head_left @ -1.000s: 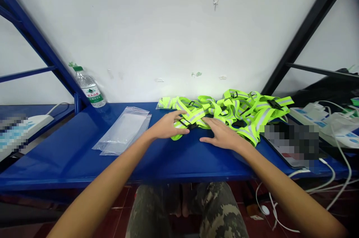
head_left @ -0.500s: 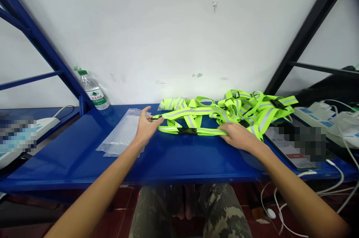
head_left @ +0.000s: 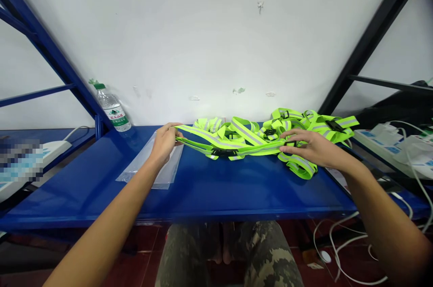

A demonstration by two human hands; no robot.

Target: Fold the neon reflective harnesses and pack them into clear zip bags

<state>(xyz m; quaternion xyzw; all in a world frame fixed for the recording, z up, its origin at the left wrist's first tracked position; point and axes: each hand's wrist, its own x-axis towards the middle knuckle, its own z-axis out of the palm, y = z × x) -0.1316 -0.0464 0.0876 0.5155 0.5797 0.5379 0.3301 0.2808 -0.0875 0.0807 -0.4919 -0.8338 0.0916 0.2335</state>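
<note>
I have my left hand (head_left: 165, 143) closed on one end of the lime reflective strap (head_left: 260, 149), over the clear bags (head_left: 170, 173); my right hand (head_left: 313, 147) pinches it farther along; from here I see it stretched between them above the blue bench (head_left: 216, 194), a black buckle (head_left: 224, 152) about midway; more straps (head_left: 316, 125) lie heaped near the wall (head_left: 216, 43).

Your camouflage trousers (head_left: 270, 253)
Below the desk's (head_left: 216, 194) front edge they show dark and tan patches; your hands (head_left: 163, 143) are bare.
</note>
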